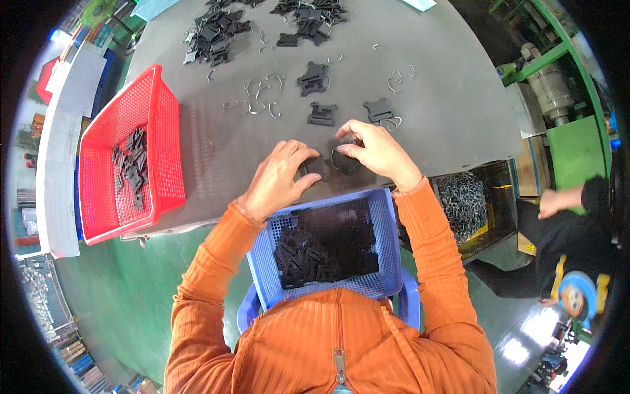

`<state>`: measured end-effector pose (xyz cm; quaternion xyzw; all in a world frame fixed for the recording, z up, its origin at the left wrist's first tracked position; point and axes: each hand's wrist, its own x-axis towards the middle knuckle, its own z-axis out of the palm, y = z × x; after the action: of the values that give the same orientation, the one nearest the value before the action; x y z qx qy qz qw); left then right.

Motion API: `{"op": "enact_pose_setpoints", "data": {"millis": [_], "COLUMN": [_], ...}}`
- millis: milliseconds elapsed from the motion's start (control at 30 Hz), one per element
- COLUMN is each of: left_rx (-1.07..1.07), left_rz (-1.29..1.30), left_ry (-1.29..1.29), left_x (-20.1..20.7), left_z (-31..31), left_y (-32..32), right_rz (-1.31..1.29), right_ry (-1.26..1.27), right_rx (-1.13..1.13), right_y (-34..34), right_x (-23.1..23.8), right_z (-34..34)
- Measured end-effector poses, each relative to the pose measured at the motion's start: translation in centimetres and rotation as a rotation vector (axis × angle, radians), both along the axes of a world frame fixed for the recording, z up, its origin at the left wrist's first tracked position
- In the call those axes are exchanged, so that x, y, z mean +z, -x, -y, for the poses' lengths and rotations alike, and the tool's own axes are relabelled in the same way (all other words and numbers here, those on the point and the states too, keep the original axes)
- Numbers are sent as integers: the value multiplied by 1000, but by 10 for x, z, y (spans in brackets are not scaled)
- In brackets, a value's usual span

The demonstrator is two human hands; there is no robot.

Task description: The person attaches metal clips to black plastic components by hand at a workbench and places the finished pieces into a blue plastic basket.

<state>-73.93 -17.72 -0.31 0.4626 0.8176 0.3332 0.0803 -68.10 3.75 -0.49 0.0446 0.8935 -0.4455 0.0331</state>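
Observation:
My left hand (278,173) is closed at the table's near edge, with a small dark plastic piece (306,167) between thumb and fingers. Beside it, my right hand (383,153) pinches a black plastic part (346,164); a bent metal wire seems to run along that part's edge. Just beyond my hands lie a flat black plate with a slot (322,114), another black plate (378,109) touching a wire hook (392,123), and a further black part (313,79). Below my hands, a blue basket (390,243) holds many black pieces.
A red basket (172,151) with black strips stands on the left. Loose wire hooks (254,92) and piles of black parts (216,33) lie farther back on the grey table (446,85). A bin of metal hooks (462,207) and another person (558,243) are at the right.

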Motion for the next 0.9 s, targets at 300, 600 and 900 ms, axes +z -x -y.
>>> {"op": "enact_pose_setpoints", "data": {"millis": [300, 600, 900], "left_rx": [164, 44, 106], "left_rz": [-232, -208, -39], "left_ry": [2, -121, 36], "left_x": [-16, -14, -19], "left_z": [14, -5, -61], "left_y": [-18, -4, 73], "right_rz": [-98, -21, 41], "right_ry": [-55, 0, -477], "right_rx": [-158, -39, -129], "right_y": [-19, -15, 46], "right_x": [-12, 16, -1], "right_z": [-8, -11, -78]}}
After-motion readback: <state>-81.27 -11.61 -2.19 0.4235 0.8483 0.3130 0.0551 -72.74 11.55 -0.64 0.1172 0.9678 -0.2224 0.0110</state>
